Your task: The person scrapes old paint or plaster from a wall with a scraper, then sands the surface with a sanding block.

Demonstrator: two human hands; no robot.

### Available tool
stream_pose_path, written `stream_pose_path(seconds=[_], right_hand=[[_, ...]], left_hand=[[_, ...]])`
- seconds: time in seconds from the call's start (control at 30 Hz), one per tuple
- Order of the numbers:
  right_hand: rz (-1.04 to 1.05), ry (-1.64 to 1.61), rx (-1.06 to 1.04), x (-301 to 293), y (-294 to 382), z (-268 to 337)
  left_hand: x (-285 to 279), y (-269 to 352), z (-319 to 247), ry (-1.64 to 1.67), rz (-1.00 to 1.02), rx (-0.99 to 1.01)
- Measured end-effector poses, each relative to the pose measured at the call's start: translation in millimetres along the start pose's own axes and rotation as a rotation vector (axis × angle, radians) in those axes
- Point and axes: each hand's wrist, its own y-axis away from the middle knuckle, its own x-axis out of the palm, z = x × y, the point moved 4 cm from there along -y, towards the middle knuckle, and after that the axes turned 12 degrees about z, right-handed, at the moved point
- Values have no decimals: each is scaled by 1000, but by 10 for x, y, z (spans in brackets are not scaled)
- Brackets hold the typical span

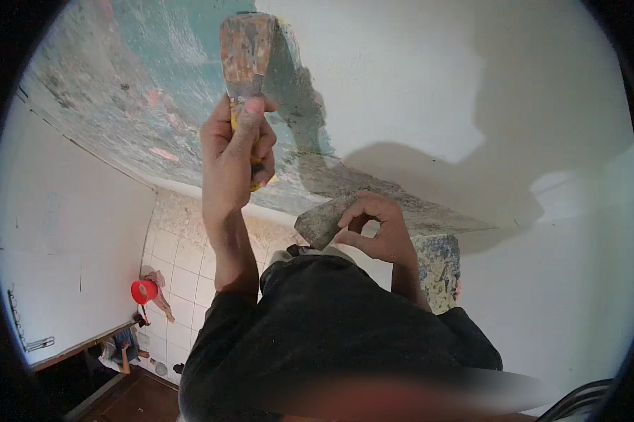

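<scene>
My left hand [240,142] is raised in front of the wall [190,37], closed around the yellow handle of a putty knife [247,50]. The knife points upward, its wide blade streaked with brown and grey residue. Whether its tip touches the wall cannot be told. Lower and to the right, my right hand [375,224] pinches the edge of a flat grey plate [322,221], stained and angular like a scraper blade, just before my body. Turquoise, grey and pink paint layers show on the wall at left; a smooth white coat [391,68] covers the right.
A rough, flaking patch [438,269] lies beside my right forearm. On the tiled floor [182,264], a red bucket [144,291] stands with a pinkish cloth [161,298]. Another person [119,351] is near the doorway at lower left, by a brown door [137,398].
</scene>
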Motion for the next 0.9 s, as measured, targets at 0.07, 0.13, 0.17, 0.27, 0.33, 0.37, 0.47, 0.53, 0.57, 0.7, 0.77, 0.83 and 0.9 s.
stream_pose_path(seconds=[0.07,0.13,0.17,0.27,0.33,0.37,0.47,0.53,0.57,0.7,0.77,0.83,0.9], right_hand=[[-70,-144,-163,-4,59,36],[-136,-137,-171,-5,49,38],[-198,-130,-175,-24,41,44],[-182,-276,-71,-19,27,95],[-161,-212,-152,-33,95,-16],[-145,-148,-232,-32,125,-49],[-89,-291,-301,3,79,-130],[-145,-136,-295,-26,82,-15],[-197,22,-289,-46,95,50],[-189,42,-147,-50,213,14],[-185,1,-171,-31,241,-69],[-157,17,-161,-32,226,56],[-131,35,-156,-15,206,97]], left_hand=[[-1,117,100,34,43,-80],[-1,184,209,97,102,-150],[-10,145,185,92,105,-148],[-15,163,112,-5,93,-126],[30,186,129,-8,70,-131],[45,186,138,-10,62,-133],[22,137,164,17,77,-67],[17,129,109,14,90,-72],[23,125,92,12,101,-74],[24,184,136,16,68,-77],[43,122,46,8,80,-72],[51,135,29,3,78,-66],[32,171,75,24,63,-81]])
